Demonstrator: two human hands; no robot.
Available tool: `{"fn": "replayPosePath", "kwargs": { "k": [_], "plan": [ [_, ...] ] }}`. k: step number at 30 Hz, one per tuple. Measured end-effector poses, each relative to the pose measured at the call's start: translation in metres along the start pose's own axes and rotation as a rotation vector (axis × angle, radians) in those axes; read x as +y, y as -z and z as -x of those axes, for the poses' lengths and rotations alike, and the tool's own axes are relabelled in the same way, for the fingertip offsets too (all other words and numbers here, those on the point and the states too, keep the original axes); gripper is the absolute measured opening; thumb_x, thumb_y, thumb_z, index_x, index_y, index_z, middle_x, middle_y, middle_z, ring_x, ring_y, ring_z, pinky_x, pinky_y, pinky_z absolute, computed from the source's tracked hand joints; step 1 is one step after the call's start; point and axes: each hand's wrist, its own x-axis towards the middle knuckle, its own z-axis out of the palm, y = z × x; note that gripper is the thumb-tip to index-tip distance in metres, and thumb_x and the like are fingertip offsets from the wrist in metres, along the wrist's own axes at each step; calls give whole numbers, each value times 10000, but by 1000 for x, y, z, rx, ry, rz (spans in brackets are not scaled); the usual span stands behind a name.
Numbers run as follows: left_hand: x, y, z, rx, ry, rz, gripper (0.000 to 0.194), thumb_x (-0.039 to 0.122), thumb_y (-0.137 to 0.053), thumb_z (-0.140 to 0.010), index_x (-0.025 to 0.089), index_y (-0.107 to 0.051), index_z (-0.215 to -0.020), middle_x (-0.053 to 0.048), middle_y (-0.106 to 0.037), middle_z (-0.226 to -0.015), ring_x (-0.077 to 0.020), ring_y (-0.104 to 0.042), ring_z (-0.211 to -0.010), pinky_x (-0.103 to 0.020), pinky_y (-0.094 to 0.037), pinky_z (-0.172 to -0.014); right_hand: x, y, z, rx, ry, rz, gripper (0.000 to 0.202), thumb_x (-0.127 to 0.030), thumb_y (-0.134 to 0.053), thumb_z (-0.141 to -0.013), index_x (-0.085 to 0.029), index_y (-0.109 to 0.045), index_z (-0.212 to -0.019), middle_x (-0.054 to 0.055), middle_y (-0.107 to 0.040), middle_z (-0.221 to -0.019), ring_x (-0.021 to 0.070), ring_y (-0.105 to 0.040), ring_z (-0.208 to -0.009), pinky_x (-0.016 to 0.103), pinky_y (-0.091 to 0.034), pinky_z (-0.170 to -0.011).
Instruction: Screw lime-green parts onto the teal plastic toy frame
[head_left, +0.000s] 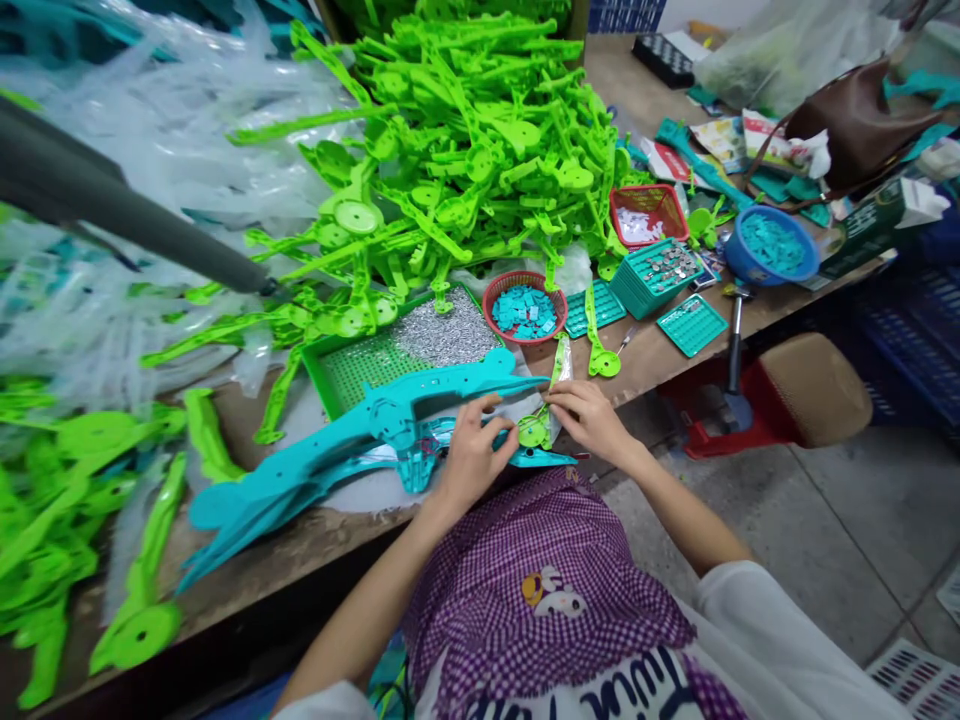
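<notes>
My left hand (480, 448) is above the lower end of a long turquoise plastic part (322, 465), its fingers curled and thumb drawn towards the index finger. Anything between them is too small to make out. My right hand (589, 415) is closed in a pinch near the tip of the turquoise part; what its fingertips hold is unclear. Between both hands lies a lime-green plastic part (534, 430), partly hidden, with thin wires beside it. A second green part (603, 360) with a round end lies just beyond my right hand.
A big heap of green parts (465, 150) fills the back. Ahead are a green tray of small metal pieces (442, 330), a red basket of turquoise pieces (525, 312) and stacked turquoise trays (652, 280). A hammer (735, 340) sticks over the table edge, above a red stool (705, 410).
</notes>
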Motion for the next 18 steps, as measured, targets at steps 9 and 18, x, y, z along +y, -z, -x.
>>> {"fn": "replayPosePath", "kwargs": {
  "k": [9, 18],
  "plan": [
    [-1, -6, 5, 15, 32, 41, 116, 222, -581, -883, 196, -623, -778, -111, -605, -1172, -228, -611, -1087, -415, -523, -945, -12, 6, -8, -123, -121, 71, 137, -287, -569, -932, -214, -678, -969, 71, -685, -1114, 227, -583, -1092, 414, -363, -933],
    [-2, 2, 4, -93, 48, 64, 131, 248, -575, -889, 206, -633, -779, -105, -607, -1180, -228, -598, -1128, -399, -499, -960, -20, 18, -49, -440, -186, 291, 89, -287, -684, -835, -206, -669, -869, 83, -591, -1052, 303, -493, -1106, 459, -364, -867]
  ]
}}
